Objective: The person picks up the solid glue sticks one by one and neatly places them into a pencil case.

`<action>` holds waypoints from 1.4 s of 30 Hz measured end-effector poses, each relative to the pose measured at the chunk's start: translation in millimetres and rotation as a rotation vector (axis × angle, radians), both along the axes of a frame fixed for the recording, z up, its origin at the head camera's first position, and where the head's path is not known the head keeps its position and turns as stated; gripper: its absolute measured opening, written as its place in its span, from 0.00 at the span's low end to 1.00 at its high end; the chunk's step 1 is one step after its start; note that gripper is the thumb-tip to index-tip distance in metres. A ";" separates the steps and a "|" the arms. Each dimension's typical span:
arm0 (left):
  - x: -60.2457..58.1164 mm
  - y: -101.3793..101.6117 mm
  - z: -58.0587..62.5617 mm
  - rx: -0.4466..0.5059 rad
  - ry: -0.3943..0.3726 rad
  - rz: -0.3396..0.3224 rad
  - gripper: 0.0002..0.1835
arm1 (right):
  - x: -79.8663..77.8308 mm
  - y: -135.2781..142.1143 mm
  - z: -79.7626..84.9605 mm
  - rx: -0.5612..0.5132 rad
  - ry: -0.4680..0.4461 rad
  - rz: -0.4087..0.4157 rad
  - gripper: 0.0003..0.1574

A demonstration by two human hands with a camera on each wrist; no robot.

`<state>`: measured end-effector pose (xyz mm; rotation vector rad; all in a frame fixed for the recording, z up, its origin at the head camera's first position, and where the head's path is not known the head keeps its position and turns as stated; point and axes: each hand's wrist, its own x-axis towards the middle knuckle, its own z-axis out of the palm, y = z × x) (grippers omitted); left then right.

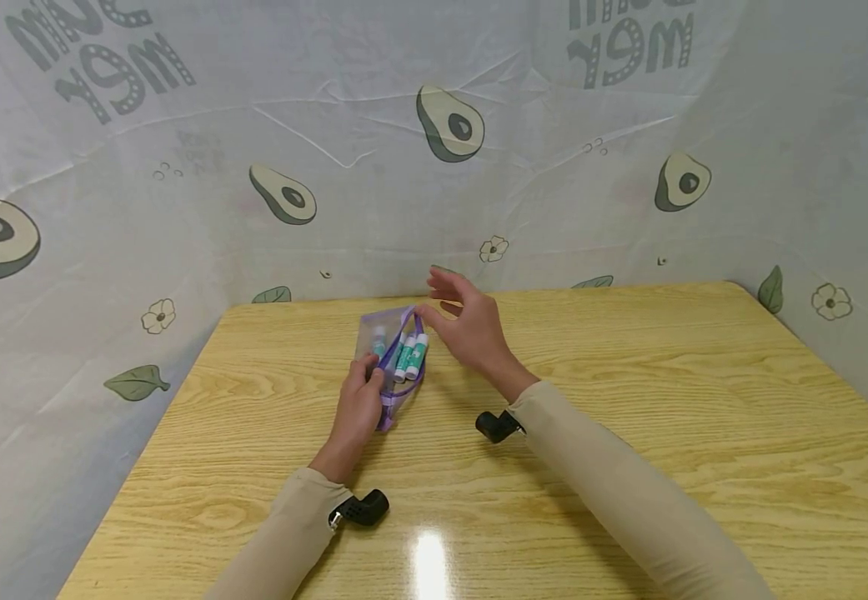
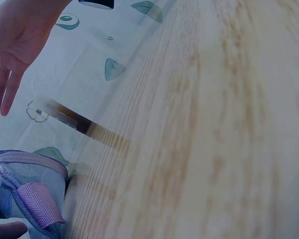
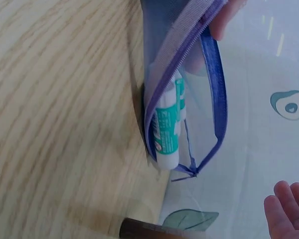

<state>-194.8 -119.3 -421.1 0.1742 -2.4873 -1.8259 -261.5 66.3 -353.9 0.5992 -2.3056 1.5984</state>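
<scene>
A see-through mesh zip pouch (image 1: 370, 327) with purple trim is held by my left hand (image 1: 361, 398), thumb on the near side of its opening. The pouch's mouth gapes to the right. Several white tubes with teal labels, which look like glue sticks (image 1: 416, 357), lie inside. In the right wrist view one glue stick (image 3: 167, 132) shows between the purple zip edges. My right hand (image 1: 471, 329) is at the far end of the pouch, thumb right at its top corner, the other fingers extended and holding nothing. The left wrist view catches only the pouch's purple tab (image 2: 40, 201) end.
The wood-grain table (image 1: 666, 400) spreads around both hands. Behind it hangs a pale cloth (image 1: 373, 208) printed with avocados, leaves and flowers. A small black camera sits on each wrist, the left camera (image 1: 366, 507) and the right camera (image 1: 495, 426) both close over the table.
</scene>
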 end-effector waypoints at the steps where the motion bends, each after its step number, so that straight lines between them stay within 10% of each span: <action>1: -0.3 0.1 -0.5 0.001 0.001 -0.001 0.28 | -1.1 1.6 -0.1 -0.010 0.003 0.000 0.36; 42: 0.1 3.0 -3.4 -0.036 0.002 0.004 0.28 | -20.8 58.3 5.7 -0.073 0.018 -0.074 0.45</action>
